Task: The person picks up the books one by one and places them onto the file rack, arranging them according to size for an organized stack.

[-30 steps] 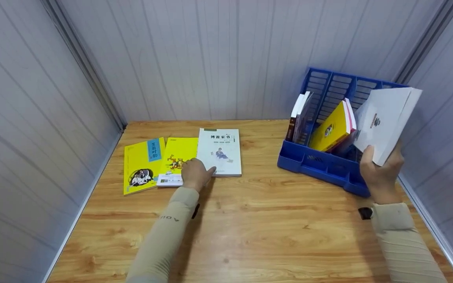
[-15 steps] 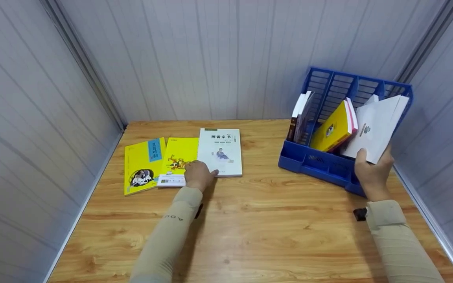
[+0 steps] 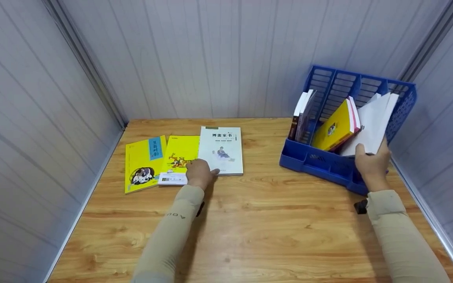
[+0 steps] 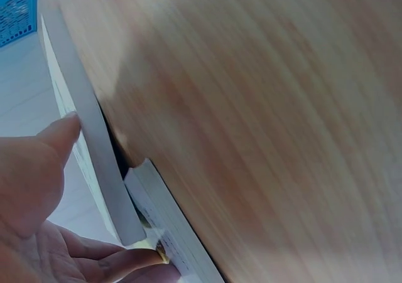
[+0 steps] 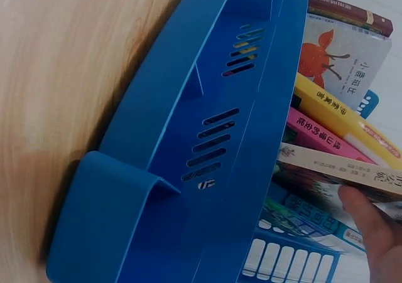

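Observation:
In the head view my right hand (image 3: 374, 165) holds a white-backed book (image 3: 376, 122) by its lower end, inside the right part of the blue desk organizer (image 3: 317, 159). The right wrist view shows the thumb (image 5: 367, 217) against this book's pale spine (image 5: 342, 164); the other fingers are hidden. On the left, my left hand (image 3: 199, 173) rests over a yellow book (image 3: 179, 153) and the corner of a white book with a seated figure (image 3: 222, 151). Its thumb (image 4: 61, 135) touches that white book's bottom edge (image 4: 94, 138), while the fingers reach beside the corner.
A yellow book with a blue label (image 3: 142, 165) lies at the far left of the wooden table (image 3: 262, 228). Upright in the organizer are a yellow book (image 3: 332, 127) leaning over and dark-spined books (image 3: 297, 118). Panel walls (image 3: 218, 59) stand behind and at both sides.
My right hand has brought the white-backed book left and down into the organizer, between its right wall and the leaning yellow book. The left hand has stayed nearly still at the white book's corner.

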`<state>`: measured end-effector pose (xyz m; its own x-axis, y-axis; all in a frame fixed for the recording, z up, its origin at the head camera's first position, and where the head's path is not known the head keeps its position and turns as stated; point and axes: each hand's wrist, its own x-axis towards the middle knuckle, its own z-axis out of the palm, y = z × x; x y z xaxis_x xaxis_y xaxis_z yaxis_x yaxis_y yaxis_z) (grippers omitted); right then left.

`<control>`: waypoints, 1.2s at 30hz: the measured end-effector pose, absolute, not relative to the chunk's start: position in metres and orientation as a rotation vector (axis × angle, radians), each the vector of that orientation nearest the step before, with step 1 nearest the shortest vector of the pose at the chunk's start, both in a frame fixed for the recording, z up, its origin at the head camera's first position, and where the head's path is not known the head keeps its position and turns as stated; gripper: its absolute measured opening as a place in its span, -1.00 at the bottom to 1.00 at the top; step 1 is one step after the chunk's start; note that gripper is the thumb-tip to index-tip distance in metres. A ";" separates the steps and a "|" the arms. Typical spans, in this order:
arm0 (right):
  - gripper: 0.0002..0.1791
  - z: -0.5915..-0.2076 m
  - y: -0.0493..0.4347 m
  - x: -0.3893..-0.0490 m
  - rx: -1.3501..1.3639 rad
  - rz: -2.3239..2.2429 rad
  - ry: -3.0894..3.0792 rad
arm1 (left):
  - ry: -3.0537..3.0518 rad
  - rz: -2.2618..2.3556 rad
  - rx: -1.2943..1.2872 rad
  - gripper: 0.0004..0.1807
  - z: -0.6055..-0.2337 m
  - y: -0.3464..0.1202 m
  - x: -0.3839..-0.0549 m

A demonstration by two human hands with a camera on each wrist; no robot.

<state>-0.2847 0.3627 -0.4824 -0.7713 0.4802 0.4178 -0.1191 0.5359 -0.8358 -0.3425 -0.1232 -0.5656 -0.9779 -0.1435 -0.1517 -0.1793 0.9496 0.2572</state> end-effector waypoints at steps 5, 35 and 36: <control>-0.36 -0.484 0.370 -0.295 -0.351 1.231 -2.210 | 2.966 0.397 -0.265 -0.08 -0.567 -0.122 -0.344; -0.41 -0.466 0.379 -0.338 -0.470 1.030 -2.410 | 2.860 0.203 -0.185 -0.06 -0.558 -0.122 -0.358; -0.43 -0.467 0.379 -0.339 -0.464 1.016 -2.395 | 2.858 0.200 -0.192 -0.04 -0.558 -0.122 -0.358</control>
